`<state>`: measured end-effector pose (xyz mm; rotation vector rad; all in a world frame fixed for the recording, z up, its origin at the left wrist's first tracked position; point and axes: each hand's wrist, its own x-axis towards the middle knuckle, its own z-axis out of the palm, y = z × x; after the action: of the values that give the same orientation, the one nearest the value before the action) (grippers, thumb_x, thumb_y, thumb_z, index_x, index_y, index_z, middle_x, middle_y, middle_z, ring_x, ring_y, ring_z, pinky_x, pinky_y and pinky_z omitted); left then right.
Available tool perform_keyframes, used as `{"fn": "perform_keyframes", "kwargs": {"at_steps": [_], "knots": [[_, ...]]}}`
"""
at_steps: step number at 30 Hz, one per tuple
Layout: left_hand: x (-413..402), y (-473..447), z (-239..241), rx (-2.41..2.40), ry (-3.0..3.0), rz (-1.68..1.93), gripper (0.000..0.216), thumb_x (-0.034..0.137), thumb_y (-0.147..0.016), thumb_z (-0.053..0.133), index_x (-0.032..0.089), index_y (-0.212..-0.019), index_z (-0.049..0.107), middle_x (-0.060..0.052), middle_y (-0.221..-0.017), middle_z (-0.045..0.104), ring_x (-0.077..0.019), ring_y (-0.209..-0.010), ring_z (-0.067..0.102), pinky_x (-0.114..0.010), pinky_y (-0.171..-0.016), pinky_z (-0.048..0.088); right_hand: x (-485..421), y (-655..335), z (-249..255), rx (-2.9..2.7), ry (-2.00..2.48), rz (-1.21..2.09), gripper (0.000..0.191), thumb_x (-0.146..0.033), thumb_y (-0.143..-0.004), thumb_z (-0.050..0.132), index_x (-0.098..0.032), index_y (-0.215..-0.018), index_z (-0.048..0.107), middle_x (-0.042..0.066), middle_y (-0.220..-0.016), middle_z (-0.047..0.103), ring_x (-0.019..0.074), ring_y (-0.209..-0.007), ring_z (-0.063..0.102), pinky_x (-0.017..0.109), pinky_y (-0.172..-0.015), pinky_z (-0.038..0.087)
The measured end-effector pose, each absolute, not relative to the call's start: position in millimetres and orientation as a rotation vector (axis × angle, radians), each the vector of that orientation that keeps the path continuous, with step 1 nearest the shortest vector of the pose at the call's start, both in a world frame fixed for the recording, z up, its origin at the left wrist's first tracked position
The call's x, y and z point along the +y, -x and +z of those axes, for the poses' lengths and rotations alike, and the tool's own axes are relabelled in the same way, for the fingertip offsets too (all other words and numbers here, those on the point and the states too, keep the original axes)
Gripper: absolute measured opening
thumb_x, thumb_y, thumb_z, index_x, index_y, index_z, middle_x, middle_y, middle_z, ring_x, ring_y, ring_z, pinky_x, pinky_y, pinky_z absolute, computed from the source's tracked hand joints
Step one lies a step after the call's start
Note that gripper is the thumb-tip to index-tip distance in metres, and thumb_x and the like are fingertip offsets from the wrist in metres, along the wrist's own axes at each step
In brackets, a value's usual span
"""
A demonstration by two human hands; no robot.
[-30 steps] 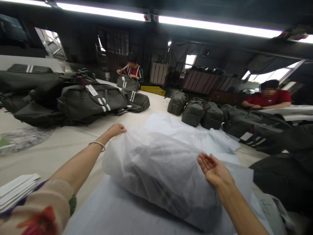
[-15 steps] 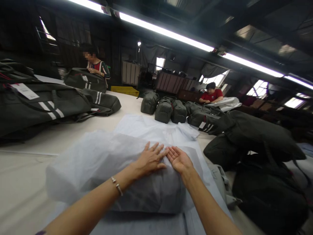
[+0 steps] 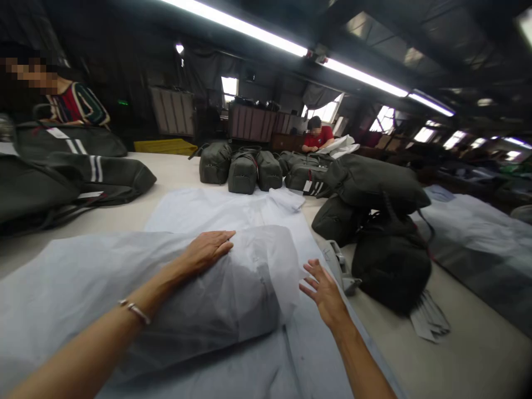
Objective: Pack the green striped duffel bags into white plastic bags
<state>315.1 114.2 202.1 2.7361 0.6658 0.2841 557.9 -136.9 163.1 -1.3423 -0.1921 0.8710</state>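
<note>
The plastic bag lies in front of you, long side across your view, on the spread plastic sheets that cover the middle of the desk. It is cloudy white, with a dark shape showing through, and its right end stands up as a loose, creased flap. Your left hand rests palm down on top of the bag, fingers stretched out and close together, gripping nothing that shows; a bracelet sits on that wrist. Your right hand is open, fingers spread and slightly bent, just beside the flap and apart from it.

Past your right hand, at the edge of the sheets, is a grey plastic object (what it is, you cannot tell from here). Next to it dark bags are piled, one lying on top of others, with a bunch of paper strips near the foot of the pile. Beyond the sheets, more dark bags stand in a row. On your left lie striped bags, where a co-worker in a striped top stands near a yellow crate. Farther off, a co-worker in red bends over pale material.
</note>
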Motion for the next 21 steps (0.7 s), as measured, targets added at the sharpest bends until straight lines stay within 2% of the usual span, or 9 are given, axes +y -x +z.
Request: {"fn": "perform_keyframes", "kwargs": {"at_steps": [3, 5, 8, 9, 11, 14, 16, 19, 21], "knots": [[117, -313, 202, 0.645, -2.726, 0.295, 0.061, 0.05, -0.098, 0.026, 0.014, -0.142, 0.048, -0.009, -0.145, 0.052, -0.0243, -0.133, 0.049, -0.038, -0.115, 0.032, -141, -553, 160, -0.35, 1.289, 0.988, 0.066, -0.049, -0.067, 0.084, -0.022, -0.124, 0.063, 0.008, -0.118, 0.067, 0.0193, -0.093, 0.067, 0.033, -0.081, 0.055], [118, -310, 204, 0.64, -2.719, 0.289, 0.061, 0.05, -0.098, 0.026, 0.015, -0.144, 0.046, -0.008, -0.145, 0.051, -0.0235, -0.132, 0.05, -0.037, -0.115, 0.033, -139, -550, 161, -0.503, 1.291, 0.948, 0.066, -0.038, -0.066, 0.085, -0.026, -0.127, 0.062, 0.007, -0.128, 0.063, 0.0142, -0.084, 0.065, 0.031, -0.079, 0.055], [117, -306, 207, 0.674, -2.704, 0.285, 0.06, 0.05, -0.098, 0.025, 0.019, -0.146, 0.044, -0.006, -0.146, 0.051, -0.0234, -0.132, 0.05, -0.036, -0.113, 0.036, -128, -554, 162, -0.746, 1.356, 0.853, 0.037, -0.031, -0.067, 0.081, -0.021, -0.102, 0.074, 0.008, -0.144, 0.05, 0.0129, -0.08, 0.062, 0.029, -0.069, 0.055], [116, -305, 208, 0.687, -2.703, 0.284, 0.06, 0.051, -0.098, 0.025, 0.02, -0.145, 0.045, -0.006, -0.145, 0.051, -0.0238, -0.131, 0.051, -0.036, -0.112, 0.037, -124, -558, 161, -0.801, 1.356, 0.856, 0.026, -0.031, -0.068, 0.079, -0.018, -0.091, 0.075, 0.008, -0.145, 0.049, 0.0141, -0.081, 0.063, 0.029, -0.067, 0.056], [115, -303, 210, 0.705, -2.706, 0.278, 0.06, 0.052, -0.098, 0.026, 0.021, -0.144, 0.047, -0.006, -0.144, 0.053, -0.0249, -0.13, 0.053, -0.036, -0.11, 0.039, -117, -570, 157, -0.816, 1.313, 0.908, 0.02, -0.031, -0.068, 0.078, -0.015, -0.079, 0.073, 0.011, -0.141, 0.052, 0.0161, -0.083, 0.064, 0.03, -0.068, 0.057], [115, -300, 211, 0.698, -2.723, 0.276, 0.059, 0.054, -0.097, 0.03, 0.023, -0.143, 0.049, -0.005, -0.144, 0.053, -0.026, -0.127, 0.055, -0.035, -0.108, 0.042, -117, -587, 142, -0.591, 1.163, 0.967, 0.033, -0.028, -0.065, 0.083, -0.017, -0.092, 0.069, 0.009, -0.13, 0.06, 0.0146, -0.082, 0.066, 0.031, -0.073, 0.057], [115, -299, 211, 0.7, -2.736, 0.284, 0.058, 0.054, -0.097, 0.032, 0.024, -0.142, 0.05, -0.005, -0.143, 0.054, -0.0264, -0.126, 0.056, -0.035, -0.107, 0.044, -124, -590, 127, -0.41, 1.047, 1.033, 0.043, -0.029, -0.065, 0.086, -0.019, -0.1, 0.065, 0.005, -0.113, 0.066, 0.014, -0.081, 0.066, 0.031, -0.075, 0.056], [116, -297, 211, 0.731, -2.743, 0.265, 0.056, 0.053, -0.097, 0.034, 0.024, -0.142, 0.051, -0.006, -0.143, 0.054, -0.0262, -0.125, 0.057, -0.034, -0.106, 0.045, -135, -581, 110, -0.359, 0.888, 1.291, 0.045, -0.046, -0.071, 0.082, -0.014, -0.097, 0.065, 0.006, -0.094, 0.069, 0.0177, -0.082, 0.068, 0.033, -0.077, 0.055], [113, -295, 211, 0.768, -2.736, 0.24, 0.055, 0.052, -0.097, 0.034, 0.025, -0.142, 0.051, -0.006, -0.143, 0.054, -0.026, -0.126, 0.056, -0.033, -0.106, 0.044, -137, -569, 107, -0.382, 0.781, 1.414, 0.058, -0.061, -0.074, 0.075, -0.011, -0.101, 0.065, 0.011, -0.095, 0.07, 0.0208, -0.087, 0.068, 0.033, -0.078, 0.055]]}}
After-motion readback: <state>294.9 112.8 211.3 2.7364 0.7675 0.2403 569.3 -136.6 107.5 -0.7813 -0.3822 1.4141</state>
